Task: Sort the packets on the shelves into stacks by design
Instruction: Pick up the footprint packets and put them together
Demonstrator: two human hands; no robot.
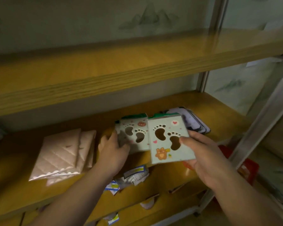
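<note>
Holding a pale green footprint packet point(171, 139) in the right hand point(207, 162), centre-right of the frame: thumb curled over its right edge, fingers under it, packet tilted and lifted off the middle shelf point(203, 105). Its left edge overlaps a second footprint packet point(132, 134) of the same design, which the left hand point(114, 149) grips at its left edge, fingers curled around it.

Room to move: the upper shelf point(104, 74) crosses the frame just above the packets, so vertical clearance is tight. The white metal upright point(260, 126) at right bounds the bay; the right hand is near it, not touching. Bare wood between the left hand and the pink quilted packets point(59, 154) at centre-left, which are stacked, overlapping, near the front edge.

Design: two die-cut footprint holes with toe dots, a heart bubble at upper right, an orange bear at lower left, green header strip on top.

Behind the held packet, a dark-edged purple stack point(194, 121) lies on the shelf at upper right. Below the hands, small white-and-blue sachets point(136, 175) are loosely piled at the shelf's front edge. Something red point(250, 170) at lower right, too blurred to identify.
</note>
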